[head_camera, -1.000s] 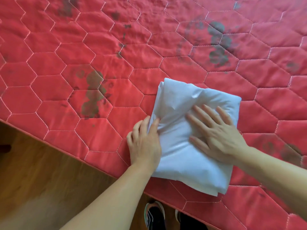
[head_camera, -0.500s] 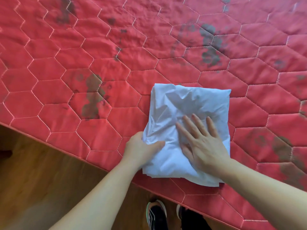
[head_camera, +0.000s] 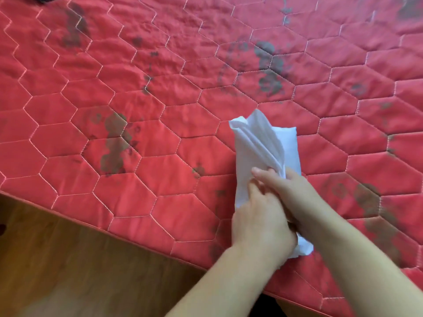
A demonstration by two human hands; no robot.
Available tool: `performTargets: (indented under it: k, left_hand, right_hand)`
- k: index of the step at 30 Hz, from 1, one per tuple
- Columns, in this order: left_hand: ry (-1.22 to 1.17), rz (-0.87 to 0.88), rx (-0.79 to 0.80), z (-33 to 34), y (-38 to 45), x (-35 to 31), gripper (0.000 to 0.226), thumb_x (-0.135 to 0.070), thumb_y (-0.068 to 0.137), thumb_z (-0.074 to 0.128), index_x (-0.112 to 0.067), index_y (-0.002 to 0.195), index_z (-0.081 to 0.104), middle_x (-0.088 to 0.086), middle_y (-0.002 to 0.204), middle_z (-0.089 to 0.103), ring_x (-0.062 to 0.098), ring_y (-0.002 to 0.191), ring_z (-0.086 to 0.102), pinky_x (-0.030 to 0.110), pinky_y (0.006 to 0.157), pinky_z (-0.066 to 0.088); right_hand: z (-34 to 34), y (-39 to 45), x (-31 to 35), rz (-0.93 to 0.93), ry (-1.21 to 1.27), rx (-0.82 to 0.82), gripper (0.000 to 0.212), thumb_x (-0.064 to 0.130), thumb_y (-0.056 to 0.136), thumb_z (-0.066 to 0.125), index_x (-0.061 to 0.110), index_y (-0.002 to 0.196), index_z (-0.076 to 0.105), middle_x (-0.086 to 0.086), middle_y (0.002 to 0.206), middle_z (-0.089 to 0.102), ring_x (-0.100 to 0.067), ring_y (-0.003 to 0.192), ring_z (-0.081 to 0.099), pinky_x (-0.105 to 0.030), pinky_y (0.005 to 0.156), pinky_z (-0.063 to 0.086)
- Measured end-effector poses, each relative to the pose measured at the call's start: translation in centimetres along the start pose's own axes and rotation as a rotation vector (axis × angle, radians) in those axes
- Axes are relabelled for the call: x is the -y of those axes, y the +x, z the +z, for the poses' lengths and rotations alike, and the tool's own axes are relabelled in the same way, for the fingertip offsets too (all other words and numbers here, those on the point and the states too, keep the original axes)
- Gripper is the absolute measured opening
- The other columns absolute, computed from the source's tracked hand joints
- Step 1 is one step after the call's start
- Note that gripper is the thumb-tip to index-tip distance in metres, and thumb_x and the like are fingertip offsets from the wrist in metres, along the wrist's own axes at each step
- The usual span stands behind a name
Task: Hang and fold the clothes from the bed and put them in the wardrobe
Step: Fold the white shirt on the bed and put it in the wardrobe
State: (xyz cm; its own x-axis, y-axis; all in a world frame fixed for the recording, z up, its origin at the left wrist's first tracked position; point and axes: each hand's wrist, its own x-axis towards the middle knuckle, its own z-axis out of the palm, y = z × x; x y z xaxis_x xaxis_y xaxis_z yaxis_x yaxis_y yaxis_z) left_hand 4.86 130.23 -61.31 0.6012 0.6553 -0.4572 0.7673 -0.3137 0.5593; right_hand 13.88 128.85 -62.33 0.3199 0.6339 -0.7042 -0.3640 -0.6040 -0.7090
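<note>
Both hands' grip point(head_camera: 274, 197) pinches the folded white garment point(head_camera: 256, 143) on the bed point(head_camera: 160, 110).

A red hexagon-quilted bed cover point(head_camera: 160, 110), blotched dark grey, meets a wooden floor point(head_camera: 57, 259) below.

White garment point(head_camera: 256, 152): thin, creased cloth, folded into a narrow, long bundle. It lies on the red quilted bed point(head_camera: 160, 124), near the bed's front edge, its long axis running away from that edge. The far end fans into several loose layered folds, partly raised off the cover. The near end is gathered and largely covered by both hands.
</note>
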Motion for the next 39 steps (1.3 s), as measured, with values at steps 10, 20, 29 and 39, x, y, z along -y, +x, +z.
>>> performTargets:
  k: [10, 20, 29, 39]
  left_hand:
    - [-0.374, 0.123, -0.448, 3.6, -1.5, 1.7, 0.041, -0.036, 0.088, 0.047, -0.023, 0.123, 0.064, -0.005, 0.128, 0.057, 0.012, 0.120, 0.051, 0.029, 0.103, 0.036]
    - [0.204, 0.237, -0.202, 5.5, 0.6, 2.5, 0.060, -0.053, 0.088, 0.042, -0.034, 0.145, 0.043, 0.001, 0.159, 0.027, 0.031, 0.148, 0.018, 0.052, 0.118, 0.017]
    - [0.454, 0.242, -0.165, 7.2, 2.2, 2.2, 0.080, -0.047, 0.069, 0.070, -0.030, 0.141, 0.040, -0.001, 0.153, 0.039, 0.036, 0.142, 0.032, 0.066, 0.107, 0.030]
    - [0.545, 0.506, -0.207, 5.4, 3.7, 5.9, 0.108, -0.045, 0.048, 0.079, -0.033, 0.146, 0.035, 0.001, 0.153, 0.040, 0.030, 0.141, 0.037, 0.063, 0.110, 0.029]
  right_hand:
    - [-5.7, 2.8, -2.0, 0.228, 0.402, 0.003, 0.042, 0.031, 0.093, 0.056, -0.002, 0.116, 0.065, -0.022, 0.102, 0.071, -0.031, 0.088, 0.071, -0.039, 0.077, 0.059]
    - [-4.6, 3.2, -1.8, 0.044, 0.094, -0.367, 0.034, 0.038, 0.095, 0.054, 0.013, 0.076, 0.065, 0.004, 0.071, 0.071, -0.012, 0.071, 0.067, -0.020, 0.064, 0.052]
    - [-6.7, 4.8, 2.0, -1.103, -1.294, -0.327, 0.041, 0.026, 0.090, 0.054, 0.017, 0.130, 0.059, -0.008, 0.137, 0.055, -0.029, 0.124, 0.049, -0.048, 0.106, 0.031]
    - [-10.9, 8.2, -0.9, -0.557, -1.469, -0.557, 0.053, 0.046, 0.094, 0.023, 0.026, 0.137, 0.048, -0.004, 0.118, 0.059, -0.036, 0.100, 0.050, -0.047, 0.083, 0.036]
